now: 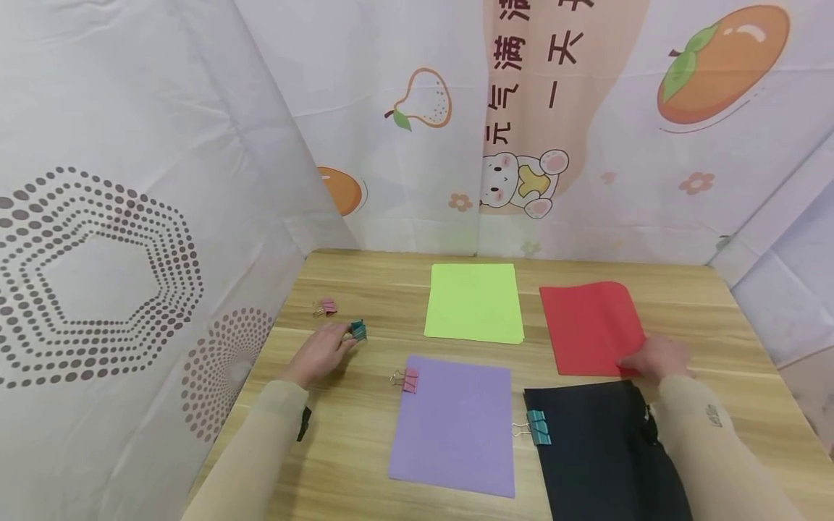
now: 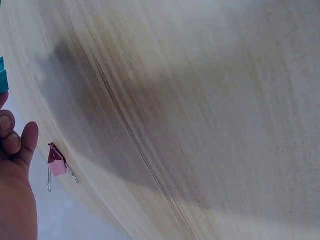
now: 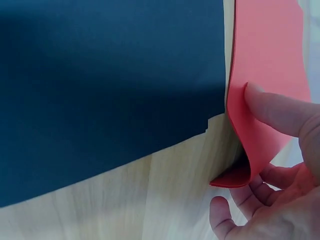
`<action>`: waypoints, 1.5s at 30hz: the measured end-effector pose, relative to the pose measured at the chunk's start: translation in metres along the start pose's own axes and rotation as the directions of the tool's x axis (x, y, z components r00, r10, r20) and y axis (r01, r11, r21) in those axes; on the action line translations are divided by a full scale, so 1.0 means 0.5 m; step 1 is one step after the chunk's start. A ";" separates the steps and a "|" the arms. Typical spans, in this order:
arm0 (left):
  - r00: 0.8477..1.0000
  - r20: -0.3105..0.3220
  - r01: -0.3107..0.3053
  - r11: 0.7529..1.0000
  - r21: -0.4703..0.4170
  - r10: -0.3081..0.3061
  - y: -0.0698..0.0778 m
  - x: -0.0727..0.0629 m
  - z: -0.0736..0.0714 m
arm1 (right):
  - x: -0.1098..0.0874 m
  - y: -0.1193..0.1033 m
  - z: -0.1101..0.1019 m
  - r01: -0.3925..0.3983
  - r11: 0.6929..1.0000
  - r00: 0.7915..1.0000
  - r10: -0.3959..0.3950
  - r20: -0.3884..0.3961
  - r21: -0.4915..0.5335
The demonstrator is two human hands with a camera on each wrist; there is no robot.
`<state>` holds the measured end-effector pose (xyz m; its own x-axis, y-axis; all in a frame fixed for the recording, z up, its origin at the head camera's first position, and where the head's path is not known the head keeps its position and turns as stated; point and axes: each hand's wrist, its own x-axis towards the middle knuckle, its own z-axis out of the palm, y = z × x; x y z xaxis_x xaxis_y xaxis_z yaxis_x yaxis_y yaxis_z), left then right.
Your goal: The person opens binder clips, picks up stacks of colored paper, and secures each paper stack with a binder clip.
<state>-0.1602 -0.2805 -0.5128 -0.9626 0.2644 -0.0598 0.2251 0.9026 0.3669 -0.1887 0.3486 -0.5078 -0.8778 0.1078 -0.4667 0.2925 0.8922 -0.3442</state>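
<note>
My left hand (image 1: pixel 321 354) holds a teal binder clip (image 1: pixel 358 331) by its fingertips over the left side of the table. In the left wrist view that clip (image 2: pixel 3 80) is cut off by the frame edge. A loose pink binder clip (image 1: pixel 329 307) lies just beyond this hand. On the right, my right hand (image 1: pixel 661 357) pinches the near right corner of a red paper stack (image 1: pixel 586 325). The right wrist view shows the thumb on top and fingers beneath, with the red sheets (image 3: pixel 267 55) bent upward at the edge.
Purple paper (image 1: pixel 452 430) with a pink binder clip (image 1: pixel 410 380) lies front centre. Black paper (image 1: pixel 586 441) bears a teal binder clip (image 1: pixel 538 428) and runs under the right forearm. Lime-green sheets (image 1: pixel 474 302) lie farther back. A printed curtain (image 1: pixel 417 181) hangs behind the wooden table.
</note>
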 end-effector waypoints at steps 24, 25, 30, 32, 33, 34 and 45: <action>1.000 0.009 -0.015 1.000 -0.022 0.015 -0.003 0.004 -0.001 | -0.004 -0.012 0.022 0.098 0.973 0.994 -0.084 -0.076 0.209; 1.000 0.007 -0.015 1.000 -0.024 0.015 -0.003 0.004 -0.001 | -0.003 -0.011 0.022 0.096 0.970 0.994 -0.080 -0.077 0.221; 1.000 0.003 -0.024 1.000 -0.019 0.024 -0.003 0.003 -0.001 | -0.004 -0.008 0.021 0.085 0.961 0.995 -0.067 -0.077 0.262; 1.000 0.002 -0.027 0.999 -0.018 0.027 -0.004 0.004 -0.001 | -0.006 -0.009 0.019 0.085 0.962 0.995 -0.068 -0.075 0.258; 1.000 0.003 -0.027 1.000 -0.016 0.027 -0.003 0.004 -0.001 | -0.006 -0.009 0.018 0.088 0.964 0.995 -0.071 -0.075 0.251; 1.000 0.003 -0.026 1.000 -0.017 0.026 -0.003 0.004 -0.001 | -0.006 -0.009 0.017 0.089 0.966 0.995 -0.073 -0.075 0.243; 1.000 0.010 -0.007 1.000 -0.017 0.007 -0.004 0.003 0.000 | -0.007 0.002 0.009 0.105 0.971 0.993 -0.091 -0.071 0.216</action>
<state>-0.1622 -0.2820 -0.5134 -0.9594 0.2740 -0.0665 0.2290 0.8949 0.3830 -0.1839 0.3471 -0.5101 -0.9256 0.0571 -0.3740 0.2743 0.7823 -0.5592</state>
